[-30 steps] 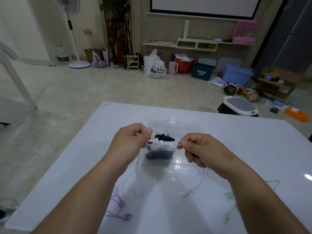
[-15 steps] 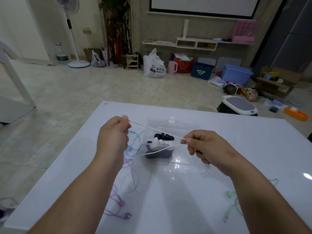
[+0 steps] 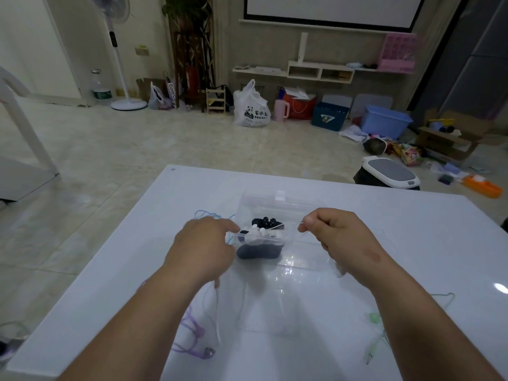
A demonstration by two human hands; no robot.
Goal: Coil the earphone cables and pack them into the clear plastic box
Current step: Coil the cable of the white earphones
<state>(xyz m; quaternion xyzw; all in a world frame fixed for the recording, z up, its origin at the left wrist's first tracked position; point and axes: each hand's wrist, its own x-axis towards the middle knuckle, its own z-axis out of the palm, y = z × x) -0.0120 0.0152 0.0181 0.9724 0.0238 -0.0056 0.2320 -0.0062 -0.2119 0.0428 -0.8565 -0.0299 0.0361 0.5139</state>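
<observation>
The clear plastic box (image 3: pixel 288 200) sits mid-surface, toward the far edge. The right hand (image 3: pixel 339 235) fingers pinch the thin white earphone cable (image 3: pixel 275 227). I cannot tell whether the left hand (image 3: pixel 204 243) is gripping anything. Coiling seems underway, and the slack needs looping next.

Floor (image 3: pixel 137 149) was pale glossy tile. White table (image 3: pixel 412 243) up front, a glare spot at its right edge. Back wall (image 3: pixel 343 45) beige, carrying a screen (image 3: pixel 330 6) and white shelves (image 3: pixel 319 71). Fan (image 3: pixel 116 50) stood far left by the wall; white bag (image 3: pixel 251 111), blue bin (image 3: pixel 384 121) and a cardboard box (image 3: pixel 445 138) sat along the wall's foot. Light was dim, even.
</observation>
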